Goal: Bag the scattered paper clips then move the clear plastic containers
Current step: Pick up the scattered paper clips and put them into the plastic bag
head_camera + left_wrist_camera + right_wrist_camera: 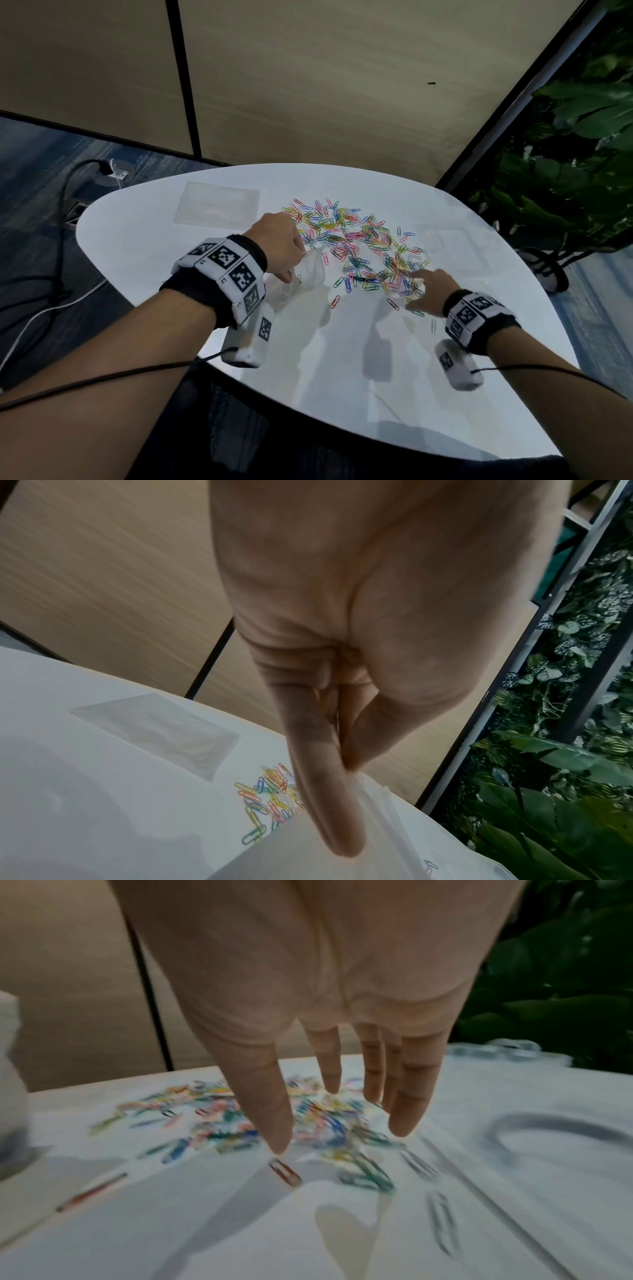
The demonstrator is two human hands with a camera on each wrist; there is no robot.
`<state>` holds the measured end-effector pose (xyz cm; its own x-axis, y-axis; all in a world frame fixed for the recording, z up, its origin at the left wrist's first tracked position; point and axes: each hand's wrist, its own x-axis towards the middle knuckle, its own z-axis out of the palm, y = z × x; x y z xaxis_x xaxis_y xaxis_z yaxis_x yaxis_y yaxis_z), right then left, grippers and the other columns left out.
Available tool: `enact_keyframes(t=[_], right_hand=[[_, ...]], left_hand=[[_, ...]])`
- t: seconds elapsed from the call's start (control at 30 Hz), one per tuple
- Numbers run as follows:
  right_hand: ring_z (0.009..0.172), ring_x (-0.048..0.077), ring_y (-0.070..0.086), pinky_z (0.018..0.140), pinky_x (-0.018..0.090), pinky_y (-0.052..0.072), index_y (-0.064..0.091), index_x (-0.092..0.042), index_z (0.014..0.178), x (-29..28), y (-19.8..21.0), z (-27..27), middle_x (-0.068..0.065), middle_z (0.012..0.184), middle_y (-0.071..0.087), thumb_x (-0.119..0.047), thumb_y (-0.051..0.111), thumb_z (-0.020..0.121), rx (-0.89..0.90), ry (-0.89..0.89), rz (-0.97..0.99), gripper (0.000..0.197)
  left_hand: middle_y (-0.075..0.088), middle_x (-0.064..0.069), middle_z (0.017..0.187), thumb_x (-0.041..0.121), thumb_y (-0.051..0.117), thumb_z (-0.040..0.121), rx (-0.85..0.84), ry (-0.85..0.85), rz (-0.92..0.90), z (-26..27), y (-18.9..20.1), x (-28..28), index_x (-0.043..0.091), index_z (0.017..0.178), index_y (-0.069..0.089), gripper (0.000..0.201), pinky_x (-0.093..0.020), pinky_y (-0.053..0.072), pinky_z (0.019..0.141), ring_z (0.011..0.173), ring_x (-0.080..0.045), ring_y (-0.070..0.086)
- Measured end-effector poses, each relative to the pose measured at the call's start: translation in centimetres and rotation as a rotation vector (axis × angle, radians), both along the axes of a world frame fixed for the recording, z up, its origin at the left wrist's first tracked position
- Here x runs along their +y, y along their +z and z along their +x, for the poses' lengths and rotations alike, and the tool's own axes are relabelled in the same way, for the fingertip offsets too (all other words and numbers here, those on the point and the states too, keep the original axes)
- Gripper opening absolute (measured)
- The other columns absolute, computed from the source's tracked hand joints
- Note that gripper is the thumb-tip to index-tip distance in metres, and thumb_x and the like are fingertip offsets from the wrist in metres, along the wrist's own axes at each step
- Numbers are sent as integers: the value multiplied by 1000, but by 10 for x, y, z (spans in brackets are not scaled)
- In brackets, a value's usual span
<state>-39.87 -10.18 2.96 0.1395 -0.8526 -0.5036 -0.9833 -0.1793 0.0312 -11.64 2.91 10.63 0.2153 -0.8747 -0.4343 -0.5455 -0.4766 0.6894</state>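
Note:
Several coloured paper clips (356, 246) lie scattered across the middle of the white table (342, 359). My left hand (291, 270) pinches the rim of a crumpled clear plastic bag (303, 277) at the pile's left edge. In the left wrist view, thumb and finger (329, 791) pinch the bag (387, 831) with clips (270, 799) behind it. My right hand (419, 287) hovers with fingers spread over the pile's near right part. In the blurred right wrist view, its fingertips (281, 1145) hang just above the clips (325, 1123), holding nothing. Faint clear plastic containers (496, 1047) sit at the table's far right.
A second flat clear bag (215, 205) lies at the table's far left. A leafy plant (575, 154) stands close to the right edge. Cables (61, 222) run over the floor on the left. Wood wall panels (308, 85) rise behind the table.

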Motion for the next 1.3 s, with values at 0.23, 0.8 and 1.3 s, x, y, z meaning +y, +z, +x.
enact_keyframes(t=[0.23,0.8,1.3], right_hand=[[119,34,53,95,38,50,41,-12,136,-1,-42,-31,15,137,38,-37,78,73,159,-69,-7,77],[105,28,62,86,33,55,68,-14,116,-19,-52,46,12,124,58,-18,60,86,-101,98,-153,31],[72,20,75,62,22,60,68,8,103,-16,-1,42,19,91,73,-2,70,85,-1337,-978,453,21]], left_hand=[[76,-16,76,3,51,95,13,-41,14,-18,-3,-7,3,100,75,25,-40,63,82,77,-30,78],[75,-15,76,-4,45,91,-9,6,42,-14,-15,-14,8,93,74,31,-39,64,78,70,-29,77],[75,-15,74,-3,47,91,-15,16,34,-12,-14,-13,11,89,71,28,-39,64,81,72,-30,78]])
